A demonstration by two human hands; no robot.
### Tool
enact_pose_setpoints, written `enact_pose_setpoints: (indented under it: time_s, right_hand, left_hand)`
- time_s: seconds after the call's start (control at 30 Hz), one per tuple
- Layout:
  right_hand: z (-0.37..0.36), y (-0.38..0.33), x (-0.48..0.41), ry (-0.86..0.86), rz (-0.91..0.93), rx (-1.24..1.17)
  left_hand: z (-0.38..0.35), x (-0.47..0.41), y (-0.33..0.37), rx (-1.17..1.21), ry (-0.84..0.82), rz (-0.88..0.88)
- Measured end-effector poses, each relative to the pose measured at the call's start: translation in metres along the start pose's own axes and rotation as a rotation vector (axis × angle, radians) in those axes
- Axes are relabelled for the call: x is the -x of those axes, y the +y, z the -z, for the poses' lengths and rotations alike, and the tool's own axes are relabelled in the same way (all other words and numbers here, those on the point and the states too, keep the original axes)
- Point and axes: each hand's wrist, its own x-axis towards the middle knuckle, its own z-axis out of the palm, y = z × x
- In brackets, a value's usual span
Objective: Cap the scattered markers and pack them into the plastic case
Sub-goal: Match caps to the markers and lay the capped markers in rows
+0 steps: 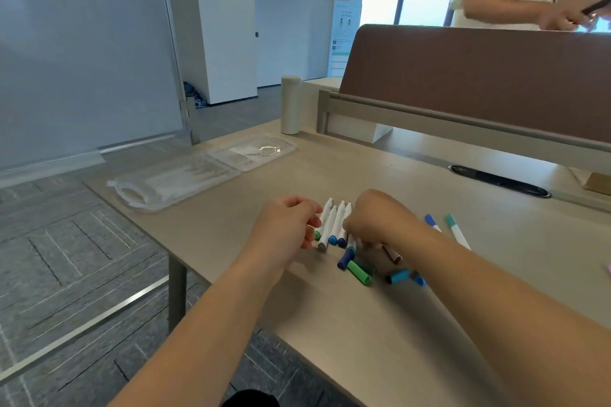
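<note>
Single head-worn view. Faces forward and down across the table (330, 317) from its near edge. Left hand (287, 225) and right hand (380, 221) close, mid-frame.

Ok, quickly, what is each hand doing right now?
Left hand: pinching the leftmost white marker.
Right hand: fingers curled down among the markers; hold cannot be told.

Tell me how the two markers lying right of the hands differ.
The blue-capped marker has a deep blue cap; the teal-capped marker a pale teal one. The blue-capped marker lies nearer the right hand, its barrel mostly hidden behind the forearm; the teal-capped marker shows a long white barrel. Both are capped and lie on the table with caps pointing away.
</note>
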Motion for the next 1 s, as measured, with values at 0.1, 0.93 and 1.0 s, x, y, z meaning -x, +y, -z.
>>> enact_pose_setpoints:
  time_s: [0.1, 0.93, 1.0]
  right_hand:
    - [0.002, -0.006, -0.003, -0.097, -0.082, 0.11]
    - [0.032, 0.068, 0.081, -0.081, -0.042, -0.586]
    - [0.029, 0.07, 0.084, -0.091, -0.006, -0.653]
  left_hand:
    - [0.003, 0.001, -0.001, -0.001, -0.009, -0.01]
    - [-0.042, 0.042, 0.008, -0.565, -0.08, -0.169]
    - [-0.037, 0.043, 0.008, -0.643, -0.079, -0.181]
